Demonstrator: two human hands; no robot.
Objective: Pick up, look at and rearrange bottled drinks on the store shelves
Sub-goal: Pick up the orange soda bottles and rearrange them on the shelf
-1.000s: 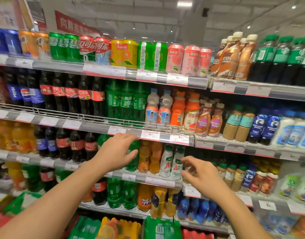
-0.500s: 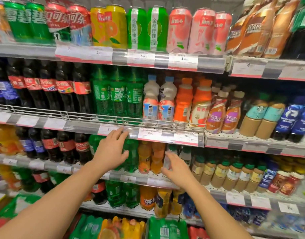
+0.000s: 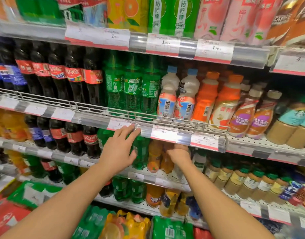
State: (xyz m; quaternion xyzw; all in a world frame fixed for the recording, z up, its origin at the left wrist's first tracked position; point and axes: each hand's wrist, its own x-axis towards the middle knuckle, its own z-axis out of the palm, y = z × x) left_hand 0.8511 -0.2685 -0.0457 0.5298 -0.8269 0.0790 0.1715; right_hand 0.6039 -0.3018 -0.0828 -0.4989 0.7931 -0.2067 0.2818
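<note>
My left hand (image 3: 117, 152) is open with its fingers spread. It hovers in front of the green soda bottles (image 3: 142, 152) on the third shelf, and its fingertips reach the price rail (image 3: 167, 135) above them. My right hand (image 3: 179, 156) reaches into the same shelf, between the orange soda bottles (image 3: 154, 157) and a white bottle with a green cap (image 3: 199, 161). The rail hides its fingers, so I cannot see whether they hold anything.
Cola bottles (image 3: 74, 137) stand left of the green ones. The shelf above carries tall green soda bottles (image 3: 131, 90), milk drinks (image 3: 167, 99) and coffee bottles (image 3: 241, 118) behind a wire guard. Cans (image 3: 165, 14) line the top shelf. Tea bottles (image 3: 234, 180) stand right, multipacks (image 3: 124, 226) below.
The view has come closer to the shelves. My right hand moved up and in under the price rail, among the third-shelf bottles. My left hand stayed open, its fingertips now at the rail.
</note>
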